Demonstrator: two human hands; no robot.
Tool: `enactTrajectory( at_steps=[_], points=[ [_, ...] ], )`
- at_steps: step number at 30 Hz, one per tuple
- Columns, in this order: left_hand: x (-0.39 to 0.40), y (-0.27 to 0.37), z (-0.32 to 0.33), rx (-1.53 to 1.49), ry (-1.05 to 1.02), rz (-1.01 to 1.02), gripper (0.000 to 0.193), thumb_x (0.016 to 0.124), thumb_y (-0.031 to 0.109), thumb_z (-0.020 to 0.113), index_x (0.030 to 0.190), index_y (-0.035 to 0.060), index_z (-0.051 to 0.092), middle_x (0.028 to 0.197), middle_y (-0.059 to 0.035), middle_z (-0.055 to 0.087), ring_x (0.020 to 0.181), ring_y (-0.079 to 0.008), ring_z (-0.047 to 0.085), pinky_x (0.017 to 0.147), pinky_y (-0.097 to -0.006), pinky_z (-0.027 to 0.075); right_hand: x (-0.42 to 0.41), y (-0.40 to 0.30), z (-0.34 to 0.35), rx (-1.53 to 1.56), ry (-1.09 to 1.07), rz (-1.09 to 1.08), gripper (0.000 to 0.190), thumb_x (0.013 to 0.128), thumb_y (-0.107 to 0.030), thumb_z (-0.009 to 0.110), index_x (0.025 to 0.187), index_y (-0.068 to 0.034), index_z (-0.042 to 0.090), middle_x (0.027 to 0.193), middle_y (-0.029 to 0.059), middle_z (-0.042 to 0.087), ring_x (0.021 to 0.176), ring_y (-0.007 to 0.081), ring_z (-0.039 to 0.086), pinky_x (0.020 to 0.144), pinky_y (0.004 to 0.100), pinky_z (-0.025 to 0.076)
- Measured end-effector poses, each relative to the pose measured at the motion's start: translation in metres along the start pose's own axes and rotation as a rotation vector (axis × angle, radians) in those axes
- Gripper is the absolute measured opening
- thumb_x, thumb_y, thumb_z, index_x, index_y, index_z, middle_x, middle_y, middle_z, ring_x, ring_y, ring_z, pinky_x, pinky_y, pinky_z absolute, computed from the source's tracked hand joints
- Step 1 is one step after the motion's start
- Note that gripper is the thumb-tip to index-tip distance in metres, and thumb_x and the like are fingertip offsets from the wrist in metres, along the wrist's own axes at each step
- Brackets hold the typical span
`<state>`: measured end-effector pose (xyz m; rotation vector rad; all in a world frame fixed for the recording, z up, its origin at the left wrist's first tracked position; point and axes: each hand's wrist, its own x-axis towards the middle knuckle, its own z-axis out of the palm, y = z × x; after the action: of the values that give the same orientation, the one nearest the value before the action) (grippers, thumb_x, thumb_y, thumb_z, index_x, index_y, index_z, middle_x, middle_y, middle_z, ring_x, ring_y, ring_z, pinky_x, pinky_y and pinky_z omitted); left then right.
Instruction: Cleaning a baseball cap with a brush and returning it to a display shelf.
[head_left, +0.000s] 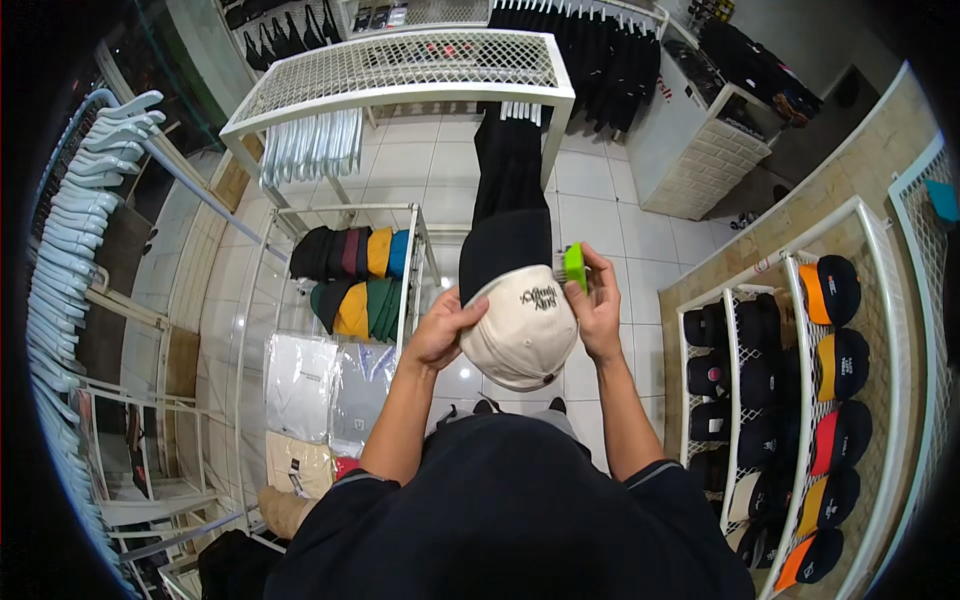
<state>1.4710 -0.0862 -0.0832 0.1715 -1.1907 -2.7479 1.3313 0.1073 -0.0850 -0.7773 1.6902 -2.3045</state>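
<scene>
A cream baseball cap (517, 337) with a black brim (506, 240) hangs in front of me, its brim pointing away. Dark embroidered lettering marks the crown. My left hand (448, 326) grips the cap's left side, thumb lying on the cream fabric. In my right hand (598, 307) is a small bright-green brush (574, 268), pinched between thumb and fingers. Its pale bristles face the right side of the cap, close to where brim and crown meet; whether they touch the fabric I cannot tell.
A white mesh-topped rack (405, 94) with white hangers (311, 146) and black garments (510, 157) stands ahead. Left is a low stand of folded caps (349, 255) and plastic-wrapped clothing (300, 386). Shelves of caps (836, 364) line the right. Pale hangers (75, 225) fill the far-left rail.
</scene>
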Motion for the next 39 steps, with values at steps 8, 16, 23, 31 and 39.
enactTrajectory(
  at_steps=[8, 16, 23, 31, 39],
  points=[
    [0.000, -0.001, -0.026, -0.088, -0.047, 0.015, 0.040, 0.100, 0.007, 0.062, 0.140, 0.0026, 0.054, 0.132, -0.0102, 0.066, 0.118, -0.0187, 0.065, 0.103, -0.0352, 0.052, -0.009, -0.032, -0.010, -0.167, -0.218, -0.030, 0.056, 0.086, -0.003, 0.077, 0.137, -0.001, 0.055, 0.133, 0.0128, 0.060, 0.126, 0.0232, 0.056, 0.110, 0.0353, 0.042],
    [0.000, -0.002, -0.033, -0.175, 0.022, 0.148, 0.037, 0.100, 0.007, 0.062, 0.136, 0.0004, 0.057, 0.130, -0.0119, 0.067, 0.116, -0.0197, 0.067, 0.101, -0.0334, 0.053, -0.034, -0.025, -0.018, -0.116, -0.314, 0.165, 0.055, 0.093, -0.009, 0.071, 0.142, 0.002, 0.047, 0.134, 0.0122, 0.057, 0.125, 0.0213, 0.055, 0.110, 0.0344, 0.040],
    [0.018, -0.029, 0.005, 0.735, 0.204, 0.250, 0.039, 0.097, 0.005, 0.063, 0.135, -0.0008, 0.062, 0.114, -0.0080, 0.073, 0.101, -0.0108, 0.065, 0.090, -0.0267, 0.052, 0.016, -0.046, 0.048, -0.401, 0.181, -0.020, 0.079, 0.085, -0.036, 0.082, 0.143, 0.003, 0.044, 0.128, 0.0179, 0.059, 0.117, 0.0263, 0.059, 0.101, 0.0371, 0.047],
    [0.013, -0.032, 0.035, 1.163, 0.099, 0.466, 0.056, 0.091, 0.005, 0.061, 0.145, 0.0183, 0.057, 0.121, -0.0219, 0.069, 0.104, -0.0381, 0.069, 0.095, -0.0373, 0.054, 0.024, -0.019, 0.043, -0.386, 0.245, 0.034, 0.069, 0.075, -0.015, 0.079, 0.135, -0.002, 0.047, 0.109, 0.0153, 0.062, 0.093, 0.0227, 0.063, 0.083, 0.0351, 0.053],
    [-0.009, 0.033, 0.022, 1.420, 0.372, 0.729, 0.058, 0.081, 0.018, 0.084, 0.131, -0.0014, 0.063, 0.119, -0.0157, 0.071, 0.099, -0.0263, 0.070, 0.092, -0.0343, 0.053, 0.029, -0.022, 0.007, -0.157, 0.172, 0.127, 0.061, 0.075, 0.000, 0.068, 0.133, -0.002, 0.049, 0.097, 0.0046, 0.059, 0.081, 0.0116, 0.058, 0.072, 0.0270, 0.052]
  ],
)
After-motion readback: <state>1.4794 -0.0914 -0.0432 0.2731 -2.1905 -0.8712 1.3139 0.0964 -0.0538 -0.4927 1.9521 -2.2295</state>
